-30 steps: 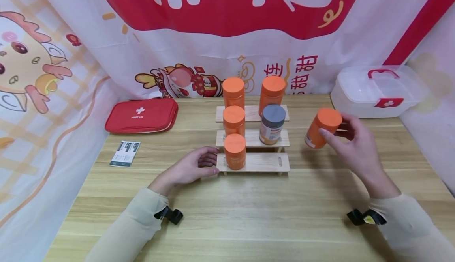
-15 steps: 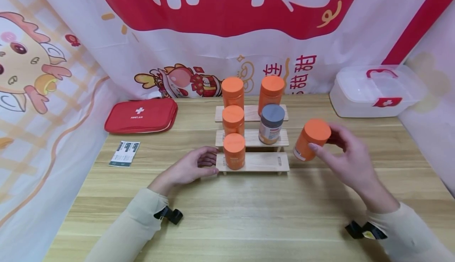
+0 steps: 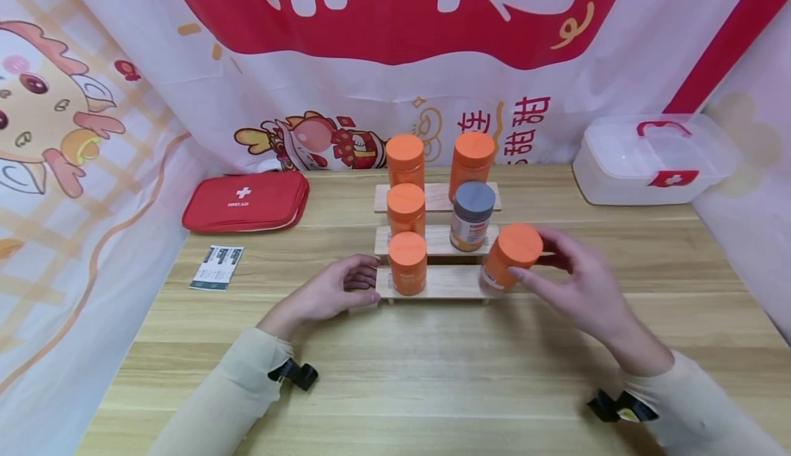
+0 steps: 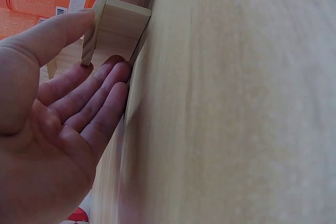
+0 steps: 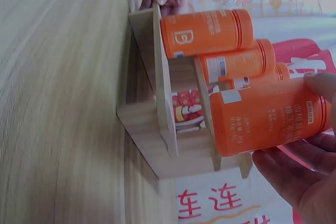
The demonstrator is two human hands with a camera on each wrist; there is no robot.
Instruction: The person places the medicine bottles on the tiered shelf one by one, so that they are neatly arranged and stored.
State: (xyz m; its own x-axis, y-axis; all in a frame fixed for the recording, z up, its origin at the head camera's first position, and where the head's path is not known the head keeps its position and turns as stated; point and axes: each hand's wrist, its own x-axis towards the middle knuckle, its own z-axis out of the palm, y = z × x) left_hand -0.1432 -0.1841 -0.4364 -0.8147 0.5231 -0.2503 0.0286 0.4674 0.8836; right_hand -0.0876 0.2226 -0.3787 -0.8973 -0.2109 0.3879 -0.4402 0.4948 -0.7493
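my right hand (image 3: 581, 284) has its grip curled round an orange bottle (image 3: 509, 257), tilted, hanging over the 3 o'clock end of the lowest step of the wooden rack (image 3: 439, 283); from the right wrist view its base sits just beside that step. my left hand (image 3: 334, 291) rests on the worktop (image 3: 432, 373) at the rack's 9 o'clock end, fingers (image 4: 100, 98) relaxed and spread, thumb against the board's edge. another orange bottle (image 3: 408, 264) stands on the lowest step.

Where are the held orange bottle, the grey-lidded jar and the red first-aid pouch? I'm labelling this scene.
held orange bottle (image 3: 511, 255), head view, lid.
grey-lidded jar (image 3: 474, 200), head view, lid.
red first-aid pouch (image 3: 246, 200), head view, front face.
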